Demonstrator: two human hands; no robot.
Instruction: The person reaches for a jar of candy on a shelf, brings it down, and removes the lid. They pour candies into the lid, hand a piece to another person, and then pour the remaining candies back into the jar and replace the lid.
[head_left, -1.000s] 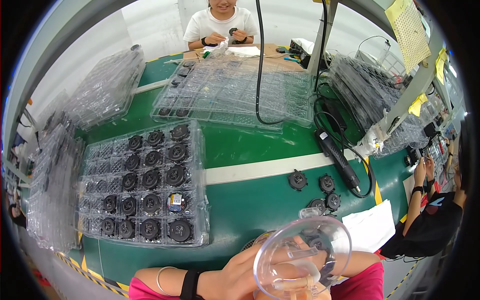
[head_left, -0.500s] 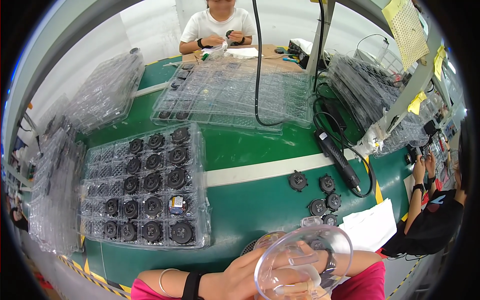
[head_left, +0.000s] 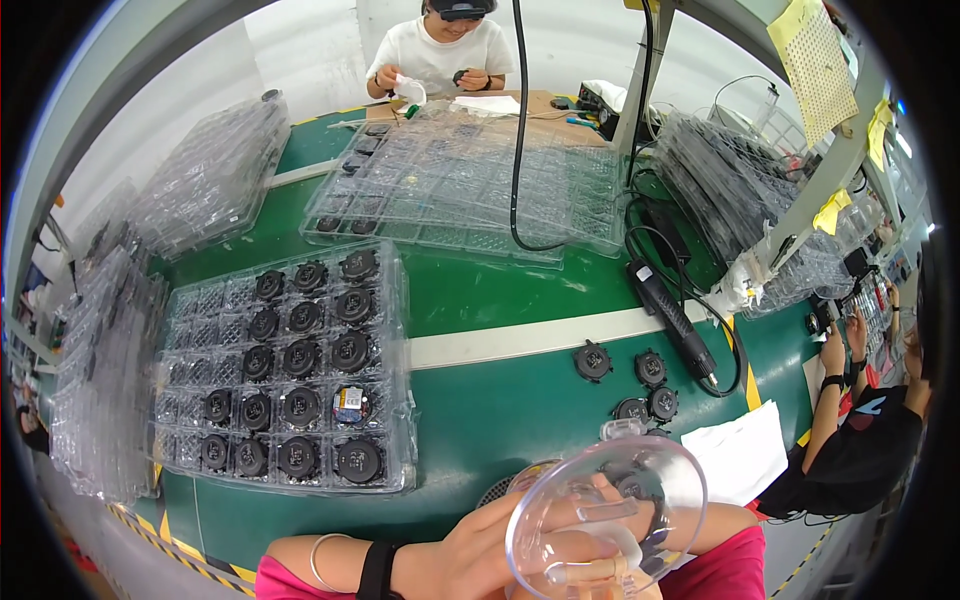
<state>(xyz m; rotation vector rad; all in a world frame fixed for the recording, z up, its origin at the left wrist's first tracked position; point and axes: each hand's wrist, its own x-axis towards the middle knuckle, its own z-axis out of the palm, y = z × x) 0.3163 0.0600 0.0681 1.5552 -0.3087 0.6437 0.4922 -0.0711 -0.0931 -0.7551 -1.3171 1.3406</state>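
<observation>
Clear plastic cup (head_left: 606,520): was held close under the camera, low in the view, mouth toward the lens, above the green table (head_left: 500,400).
Left hand (head_left: 470,550): fingers were curled around the cup's side, gripping it.
Right hand (head_left: 610,565): seen only through the cup wall; finger state could not be told.
Tray (head_left: 285,375): lay left of the hands, holding black round parts (head_left: 300,405).
Loose parts (head_left: 592,360): lay beside the black screwdriver (head_left: 670,318).

A green desk (head_left: 480,290) with a white stripe (head_left: 520,340) ran across the room, its near edge marked in yellow and black. A pale wall (head_left: 310,50) stood behind it. A grey metal frame (head_left: 800,200) rose at the right. Light was bright and even.
</observation>
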